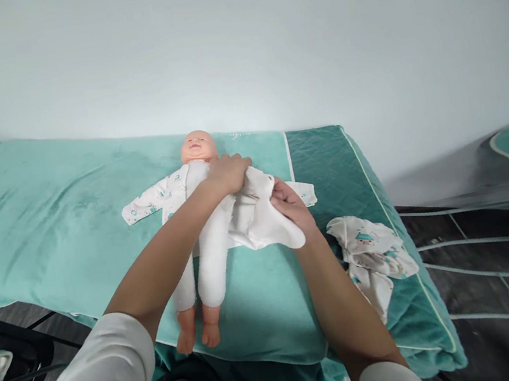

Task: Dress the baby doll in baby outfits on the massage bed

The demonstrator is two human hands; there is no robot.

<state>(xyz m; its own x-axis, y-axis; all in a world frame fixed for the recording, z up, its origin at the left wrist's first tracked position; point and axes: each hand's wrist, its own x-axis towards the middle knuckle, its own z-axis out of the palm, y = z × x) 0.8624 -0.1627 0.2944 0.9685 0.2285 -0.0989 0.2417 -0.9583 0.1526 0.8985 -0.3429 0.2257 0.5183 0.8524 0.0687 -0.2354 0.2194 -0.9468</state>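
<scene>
A baby doll (209,249) lies on its back with a white cloth body and bare plastic head and feet. A white printed baby shirt (266,217) lies open around it, one sleeve spread at each side. My left hand (230,173) is closed at the doll's shoulder, its fingers bent over the shirt's upper edge; the fingertips are partly hidden. My right hand (291,205) pinches the edge of the shirt's front panel, turned out so the plain inside shows. The doll's arm on that side is hidden under the cloth.
A crumpled printed baby garment (374,255) lies right of my right forearm on the dark green quilted cover (326,153). A light green blanket (44,204) spreads left along the bed. A white wall (231,46) stands behind. A black chair (9,351) is at lower left.
</scene>
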